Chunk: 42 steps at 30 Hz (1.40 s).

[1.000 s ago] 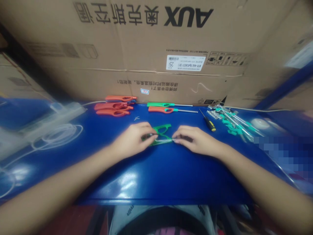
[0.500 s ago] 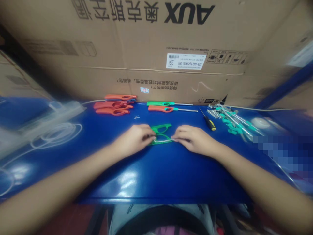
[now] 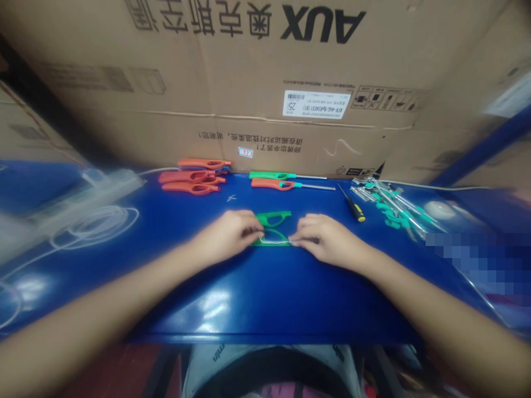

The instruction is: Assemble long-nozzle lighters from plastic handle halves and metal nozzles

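Pinched between both hands at mid-bench [image 3: 265, 298], across the near shell [image 3: 271, 233]: a thin pale wire [image 3: 276, 242]. Closed on the wire's left end, the fingers of the left hand [image 3: 232, 235]; on its right end, those of the right hand [image 3: 326, 237]. Impossible to tell whether wire and shell touch. Just beyond, toward the far edge, a matching green far shell [image 3: 265, 216]; left ends of both shells hidden by the left hand.

Toward the far edge, left of the middle, a heap of red-orange handles [image 3: 188, 177], with a few small screws [image 3: 231, 198] near its right end. Near the middle of that edge, side by side, a green lighter [image 3: 269, 175] and an orange lighter [image 3: 271, 183], rods to the right. Farther right, a dark screwdriver [image 3: 355, 211], slanted between the right hand and a pile of metal rods with teal parts [image 3: 390, 204]. Beside that pile, toward the right edge, a round white object [image 3: 440, 209], blurred. Toward the left edge, a coiled white cable [image 3: 95, 226] and a blurred power strip [image 3: 112, 190]. Upright behind the far edge, closing off the view, a large carton [image 3: 240, 72].
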### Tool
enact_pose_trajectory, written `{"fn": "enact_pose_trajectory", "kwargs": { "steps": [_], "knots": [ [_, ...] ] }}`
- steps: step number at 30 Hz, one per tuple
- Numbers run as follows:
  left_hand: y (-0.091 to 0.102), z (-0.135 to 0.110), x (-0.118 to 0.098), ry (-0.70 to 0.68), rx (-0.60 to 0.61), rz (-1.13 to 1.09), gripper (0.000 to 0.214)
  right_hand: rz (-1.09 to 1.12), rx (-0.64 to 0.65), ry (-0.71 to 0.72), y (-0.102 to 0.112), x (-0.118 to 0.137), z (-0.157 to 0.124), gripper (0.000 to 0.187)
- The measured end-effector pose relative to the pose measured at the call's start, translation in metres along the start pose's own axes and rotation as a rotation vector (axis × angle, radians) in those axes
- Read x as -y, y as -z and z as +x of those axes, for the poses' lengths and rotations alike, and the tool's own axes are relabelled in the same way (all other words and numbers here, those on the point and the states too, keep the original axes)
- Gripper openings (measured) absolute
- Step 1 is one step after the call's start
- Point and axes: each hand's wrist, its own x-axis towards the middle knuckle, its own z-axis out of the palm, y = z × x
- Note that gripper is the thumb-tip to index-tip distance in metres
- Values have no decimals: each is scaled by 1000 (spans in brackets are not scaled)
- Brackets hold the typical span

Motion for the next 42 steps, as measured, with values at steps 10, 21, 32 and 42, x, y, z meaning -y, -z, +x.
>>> {"fn": "enact_pose_trajectory", "kwargs": {
  "steps": [10,21,32,42],
  "knots": [
    [12,-1,0,26,100,-88,20,104,91,-229,6,19,0,9],
    [12,0,1,150,158,-147,33,42,84,-125,5,17,-2,12],
    [13,3,-5,203,180,-146,35,129,65,-129,7,20,-1,10],
    [2,0,-5,155,149,-159,36,198,72,-236,7,17,2,10]
  ]
}}
